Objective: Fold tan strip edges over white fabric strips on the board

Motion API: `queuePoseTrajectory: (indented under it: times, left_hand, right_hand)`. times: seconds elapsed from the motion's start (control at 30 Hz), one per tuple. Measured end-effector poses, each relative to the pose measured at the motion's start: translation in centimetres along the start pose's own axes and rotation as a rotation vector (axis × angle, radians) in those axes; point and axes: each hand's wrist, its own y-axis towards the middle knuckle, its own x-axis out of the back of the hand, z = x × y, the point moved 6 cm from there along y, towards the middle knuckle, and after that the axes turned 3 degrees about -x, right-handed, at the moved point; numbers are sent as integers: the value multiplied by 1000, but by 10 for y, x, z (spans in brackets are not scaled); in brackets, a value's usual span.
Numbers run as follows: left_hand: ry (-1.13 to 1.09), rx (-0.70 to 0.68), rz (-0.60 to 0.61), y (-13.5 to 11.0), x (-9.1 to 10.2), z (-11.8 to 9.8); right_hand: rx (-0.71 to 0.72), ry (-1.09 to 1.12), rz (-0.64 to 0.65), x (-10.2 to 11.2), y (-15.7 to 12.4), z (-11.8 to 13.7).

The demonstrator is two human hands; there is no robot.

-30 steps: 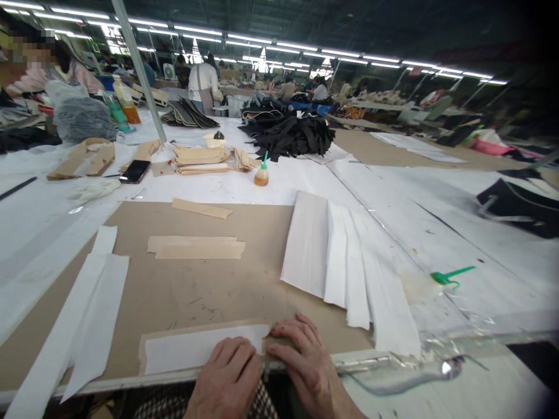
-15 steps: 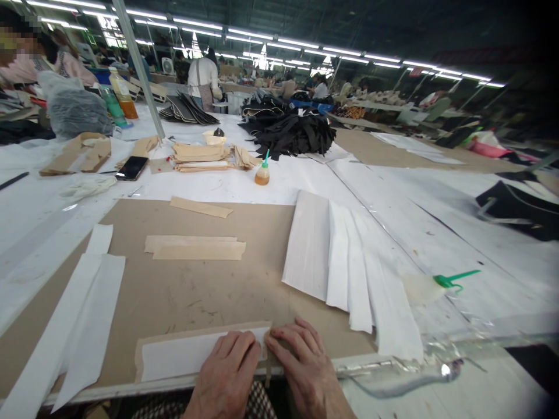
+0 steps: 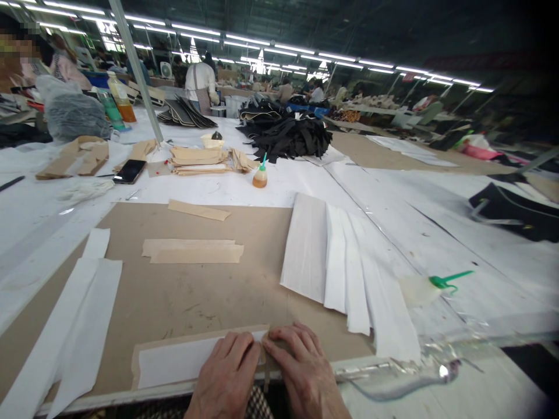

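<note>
At the near edge of the brown board (image 3: 209, 291) lies a beige strip (image 3: 136, 372) with a narrower white strip (image 3: 174, 362) on top of it, so that a beige border shows. My left hand (image 3: 229, 372) rests on the right part of these strips, its fingers bent and pressed together. Beside it, my right hand (image 3: 301, 364) has its thumb and fingers closed at the beige strip's right end, where the material is turned up. The fingertips hide part of that end.
White strips (image 3: 349, 267) fan out at the right, more white strips (image 3: 82, 326) at the left. Beige pieces (image 3: 196, 253) lie farther up the board. A glue bottle with green nozzle (image 3: 421, 290) lies at the right; another small bottle (image 3: 260, 177) stands behind the board. People work in the background.
The view has shifted slightly. Both hands stay at the right end of the strips, with barely any movement of the fingers.
</note>
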Motion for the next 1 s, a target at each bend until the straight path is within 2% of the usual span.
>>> queuePoseTrajectory:
  times: [0.07,0.27,0.4,0.6,0.8,1.0]
  left_hand:
    - [6,23,0,0,-2,2]
    - [56,-1,-24,-4,-9,3]
    - [75,24,-60,-5,-14,4]
    - [104,-20,-159,-4,-16,3]
    - [103,23,-3,-2,-14,3]
    - [92,40,28,-3,-14,3]
  right_hand:
    - [-7,69,-18,0,-1,-3]
    - [-47,152,-208,3,-4,-9]
    - [-55,167,-220,-2,-5,-10]
    - [-105,203,-238,-5,-6,-15]
    - [-117,175,-216,-4,-3,-14]
    - [-92,106,-161,-4,1,-10]
